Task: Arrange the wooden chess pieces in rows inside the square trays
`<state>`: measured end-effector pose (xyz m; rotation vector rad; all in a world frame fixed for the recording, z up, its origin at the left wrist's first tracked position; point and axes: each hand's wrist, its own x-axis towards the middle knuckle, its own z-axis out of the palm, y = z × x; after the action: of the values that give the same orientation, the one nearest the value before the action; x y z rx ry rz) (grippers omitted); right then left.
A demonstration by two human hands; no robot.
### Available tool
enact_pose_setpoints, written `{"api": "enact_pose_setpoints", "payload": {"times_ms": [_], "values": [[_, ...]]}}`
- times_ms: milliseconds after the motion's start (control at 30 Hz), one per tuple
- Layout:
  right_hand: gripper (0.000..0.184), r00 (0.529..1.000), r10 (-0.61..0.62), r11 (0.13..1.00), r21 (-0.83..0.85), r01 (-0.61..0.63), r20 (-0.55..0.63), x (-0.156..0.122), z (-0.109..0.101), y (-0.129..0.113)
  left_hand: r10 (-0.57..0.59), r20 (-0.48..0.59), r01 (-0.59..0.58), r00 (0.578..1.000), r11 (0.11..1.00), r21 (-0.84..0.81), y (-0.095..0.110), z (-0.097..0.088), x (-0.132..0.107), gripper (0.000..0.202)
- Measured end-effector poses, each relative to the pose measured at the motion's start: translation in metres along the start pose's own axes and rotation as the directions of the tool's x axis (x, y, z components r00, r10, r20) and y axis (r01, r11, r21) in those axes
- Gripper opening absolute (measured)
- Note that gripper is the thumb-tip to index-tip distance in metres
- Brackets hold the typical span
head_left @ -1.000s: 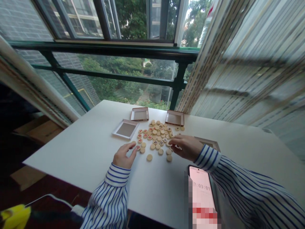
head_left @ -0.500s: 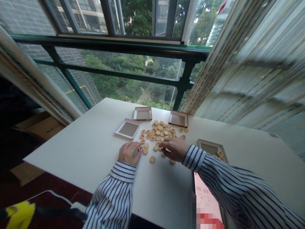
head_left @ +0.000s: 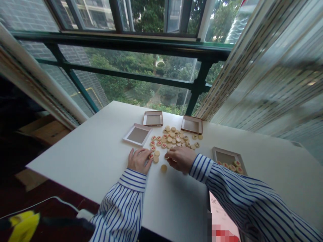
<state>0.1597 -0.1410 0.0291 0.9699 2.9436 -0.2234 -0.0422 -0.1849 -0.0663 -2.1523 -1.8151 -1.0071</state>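
Note:
Several round wooden game pieces (head_left: pixel 174 138), some with red marks, lie scattered on the white table (head_left: pixel 101 148). My left hand (head_left: pixel 138 160) rests on the table with curled fingers touching a red-marked piece (head_left: pixel 150 156). My right hand (head_left: pixel 178 158) is curled over pieces at the near edge of the pile, fingertips pinched together. A plain piece (head_left: pixel 164 168) lies alone between the hands.
Four shallow box trays stand around the pile: one at left (head_left: pixel 137 134), two at the back (head_left: pixel 153 118) (head_left: pixel 192 124), and one at right (head_left: pixel 228 158) holding several pieces. A phone (head_left: pixel 222 220) lies near my right forearm. A window railing (head_left: pixel 126 75) is beyond the table.
My right hand has moved left across the pile towards the left hand. The left hand has closed its fingers onto the red-marked piece. The camera has tilted, showing the right tray.

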Motion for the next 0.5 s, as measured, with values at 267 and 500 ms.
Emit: {"api": "enact_pose_setpoints", "payload": {"times_ms": [267, 500], "values": [[0.026, 0.999, -0.019, 1.000, 0.004, 0.019, -0.030, -0.0009, 0.0028, 0.0014, -0.010, 0.002, 0.010, 1.000, 1.000, -0.004, 0.0013, 0.0003, -0.0003, 0.024], [0.025, 0.998, -0.022, 1.000, 0.004, 0.023, -0.052, -0.0040, 0.0032, 0.0024, 0.021, -0.032, -0.022, 0.999, 1.000, -0.009, 0.0006, -0.0012, 0.0006, 0.026]]}}
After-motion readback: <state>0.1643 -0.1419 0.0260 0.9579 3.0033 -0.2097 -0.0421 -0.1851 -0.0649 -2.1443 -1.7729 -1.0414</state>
